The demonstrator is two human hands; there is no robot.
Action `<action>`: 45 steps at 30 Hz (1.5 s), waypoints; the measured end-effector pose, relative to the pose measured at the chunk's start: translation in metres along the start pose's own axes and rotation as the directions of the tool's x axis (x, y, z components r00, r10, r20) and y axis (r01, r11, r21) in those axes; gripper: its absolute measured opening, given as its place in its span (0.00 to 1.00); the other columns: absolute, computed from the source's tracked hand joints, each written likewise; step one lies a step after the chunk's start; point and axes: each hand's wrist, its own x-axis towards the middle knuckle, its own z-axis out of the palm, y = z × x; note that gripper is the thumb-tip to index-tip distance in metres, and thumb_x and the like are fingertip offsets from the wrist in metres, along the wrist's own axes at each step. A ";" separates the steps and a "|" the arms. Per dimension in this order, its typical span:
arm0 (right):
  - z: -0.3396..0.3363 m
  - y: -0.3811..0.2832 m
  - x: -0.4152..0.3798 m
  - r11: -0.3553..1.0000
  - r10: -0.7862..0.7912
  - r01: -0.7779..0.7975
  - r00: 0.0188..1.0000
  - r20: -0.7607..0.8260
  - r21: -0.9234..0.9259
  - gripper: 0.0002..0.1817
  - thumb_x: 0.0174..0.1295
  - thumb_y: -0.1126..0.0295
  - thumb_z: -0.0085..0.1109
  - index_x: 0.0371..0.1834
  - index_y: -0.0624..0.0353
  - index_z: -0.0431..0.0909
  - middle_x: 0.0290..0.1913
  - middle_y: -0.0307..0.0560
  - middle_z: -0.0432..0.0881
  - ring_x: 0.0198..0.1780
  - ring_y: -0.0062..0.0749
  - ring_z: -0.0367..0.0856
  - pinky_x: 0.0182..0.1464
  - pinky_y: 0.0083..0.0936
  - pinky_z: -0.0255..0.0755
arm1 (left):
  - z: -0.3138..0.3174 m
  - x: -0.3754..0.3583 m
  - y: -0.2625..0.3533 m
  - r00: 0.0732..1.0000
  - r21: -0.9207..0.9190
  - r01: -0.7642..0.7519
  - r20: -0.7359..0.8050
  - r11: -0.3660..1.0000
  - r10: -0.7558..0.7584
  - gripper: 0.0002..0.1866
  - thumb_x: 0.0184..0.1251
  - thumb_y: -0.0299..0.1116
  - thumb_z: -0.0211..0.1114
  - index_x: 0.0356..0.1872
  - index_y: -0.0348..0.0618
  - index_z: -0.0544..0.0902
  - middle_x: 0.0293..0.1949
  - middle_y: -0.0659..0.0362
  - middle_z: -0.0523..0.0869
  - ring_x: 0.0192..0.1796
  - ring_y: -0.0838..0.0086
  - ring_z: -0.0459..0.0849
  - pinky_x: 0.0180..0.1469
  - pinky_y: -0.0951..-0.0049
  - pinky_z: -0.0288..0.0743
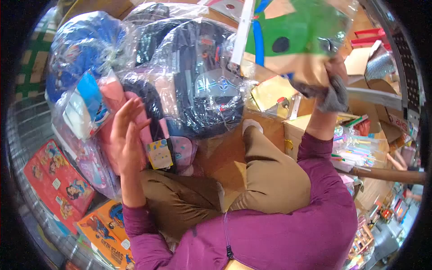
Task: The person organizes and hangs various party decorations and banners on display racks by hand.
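Observation:
My left hand [129,135] is held up with its fingers stretched out, in front of a pink backpack [111,128] in clear plastic. A patterned tag [159,154] hangs beside it. On the right, my raised right hand [335,72] is closed round a dark grey cloth [335,96], which bunches down over the wrist. Just above and left of this hand is a green and tan item with black dots [292,33] in clear plastic, blurred by motion. It overlaps the fingers, and I cannot tell whether they grip it too.
Plastic-wrapped dark backpacks [216,85] and a blue bag [87,49] are piled ahead. Red [58,180] and orange [105,231] picture folders lie at left. Cardboard boxes [297,135], packets of pens [355,146] and a wooden bar [391,174] are at right.

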 end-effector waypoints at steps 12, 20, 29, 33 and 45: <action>0.020 0.132 0.013 0.788 0.554 -0.614 0.681 0.479 -0.039 0.13 0.50 0.76 0.52 0.39 0.68 0.77 0.34 0.47 0.81 0.33 0.25 0.79 0.39 0.17 0.73 | 0.032 0.027 -0.053 0.884 -0.337 0.466 0.137 0.818 -0.447 0.13 0.63 0.27 0.54 0.48 0.33 0.74 0.39 0.57 0.81 0.36 0.77 0.81 0.37 0.78 0.75; 0.069 0.100 0.018 0.972 0.052 -0.059 0.998 -0.035 -0.230 0.11 0.60 0.73 0.52 0.46 0.60 0.75 0.41 0.44 0.79 0.40 0.27 0.78 0.45 0.25 0.73 | 0.050 0.028 -0.082 0.932 -0.109 0.322 -0.136 0.940 -0.335 0.08 0.61 0.22 0.54 0.37 0.30 0.80 0.32 0.62 0.83 0.30 0.86 0.76 0.32 0.82 0.70; 0.145 0.221 -0.051 0.369 -0.171 0.813 0.536 0.827 -0.450 0.27 0.48 0.78 0.47 0.58 0.63 0.67 0.61 0.53 0.66 0.67 0.46 0.56 0.67 0.35 0.51 | 0.046 0.025 -0.097 0.943 0.449 0.274 -0.298 0.851 -0.146 0.06 0.54 0.23 0.58 0.25 0.29 0.78 0.18 0.46 0.77 0.21 0.75 0.72 0.27 0.67 0.67; 0.110 0.238 -0.009 0.207 -0.163 0.729 0.684 0.711 -0.653 0.25 0.48 0.78 0.46 0.54 0.65 0.70 0.61 0.56 0.66 0.66 0.47 0.58 0.66 0.34 0.54 | 0.041 0.026 -0.106 0.951 0.373 0.262 -0.256 0.890 -0.173 0.07 0.60 0.24 0.56 0.29 0.31 0.80 0.23 0.66 0.78 0.23 0.86 0.68 0.24 0.80 0.61; 0.049 0.203 0.042 0.765 -0.136 0.135 0.990 0.046 -0.630 0.18 0.53 0.77 0.41 0.46 0.64 0.76 0.32 0.50 0.80 0.34 0.23 0.77 0.40 0.21 0.71 | 0.050 0.027 -0.094 0.925 0.142 0.284 -0.303 0.948 -0.231 0.08 0.59 0.24 0.56 0.24 0.29 0.78 0.17 0.66 0.74 0.21 0.87 0.66 0.22 0.76 0.61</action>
